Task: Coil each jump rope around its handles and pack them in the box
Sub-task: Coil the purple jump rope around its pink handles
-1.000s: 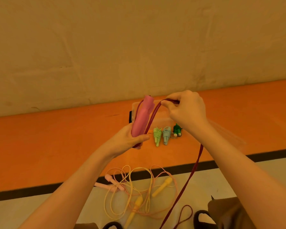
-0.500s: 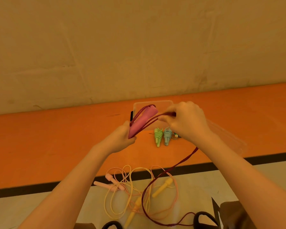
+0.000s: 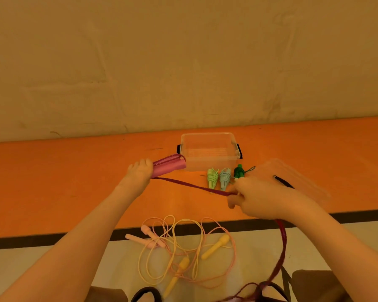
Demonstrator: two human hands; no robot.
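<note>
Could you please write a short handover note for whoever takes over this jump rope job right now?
Left hand grips the pink handles; right hand pinches the maroon rope, stretched between them, rest trailing down.
Done: three coiled ropes, light green, light blue, dark green, lie before the box, unpacked.
Left: finish this coil, coil the yellow and pale pink ropes, pack all.

Everything is bathed in a warm, yellow-orange light, and the colours are tinted by it. The light is soft and even; where it comes from cannot be told. Only faint shadows are seen under the clear box (image 3: 208,149). No glare is seen. The right hand (image 3: 258,196) is smeared by motion blur, and the dark red rope (image 3: 283,240) below it is blurred too. Straight lines are bent a little near the edges. The wall (image 3: 183,62) is seen softly.
</note>
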